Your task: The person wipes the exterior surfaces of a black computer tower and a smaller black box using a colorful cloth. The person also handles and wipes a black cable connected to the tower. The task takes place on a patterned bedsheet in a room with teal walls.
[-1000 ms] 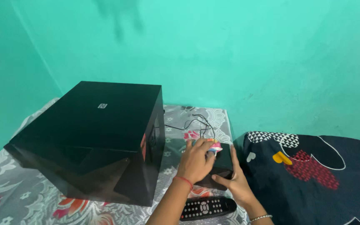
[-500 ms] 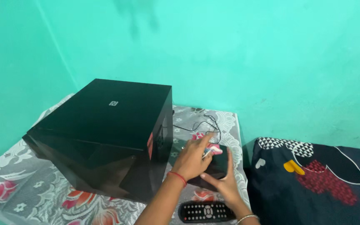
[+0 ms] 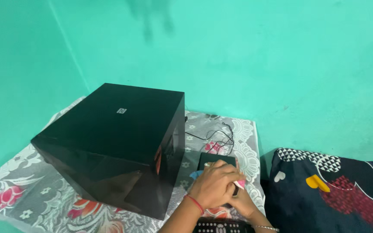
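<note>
My left hand [image 3: 216, 184], with a red thread at the wrist, presses a small colourful cloth [image 3: 240, 184] onto the near end of a small black box [image 3: 214, 159]. Pink and blue edges of the cloth stick out on either side of the hand. My right hand [image 3: 241, 203], with a thin silver bracelet, lies mostly hidden under the left hand and grips the box's near right side. Thin black wires [image 3: 219, 135] run from behind the box towards the big black speaker cabinet [image 3: 113, 138] on its left.
A black remote control [image 3: 221, 226] lies at the bottom edge, just below my hands. A grey lace cover with red flowers [image 3: 18, 190] spreads under everything. A dark pillow with a cartoon print [image 3: 333, 190] sits at the right. Teal walls close off the back and left.
My left hand has drawn the cloth back along the small box towards me, uncovering the box's far end. My right hand has slipped under the left. The view has shifted left and down.
</note>
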